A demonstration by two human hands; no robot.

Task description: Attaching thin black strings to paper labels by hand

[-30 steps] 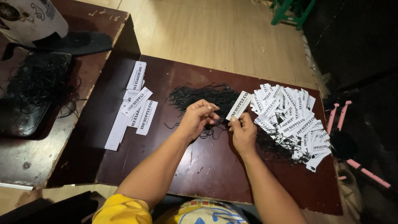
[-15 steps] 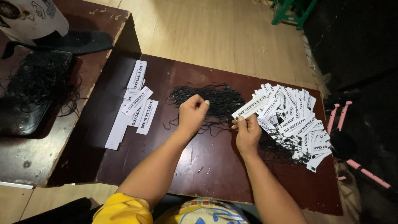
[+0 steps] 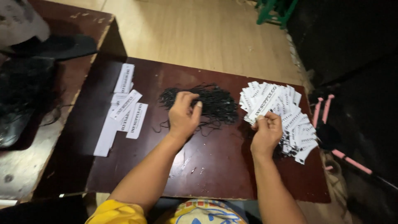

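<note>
R hand (image 3: 267,133) lifted tag (image 3: 265,101), dark table (image 3: 224,174)

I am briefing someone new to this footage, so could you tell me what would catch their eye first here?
The heap of white paper tags fanned out at the right of the dark wooden table stands out most, with the right hand lifting one tag at its near edge. At the table's middle, the left hand pinches into a tangle of black strings. A smaller row of white tags lies at the left.
</note>
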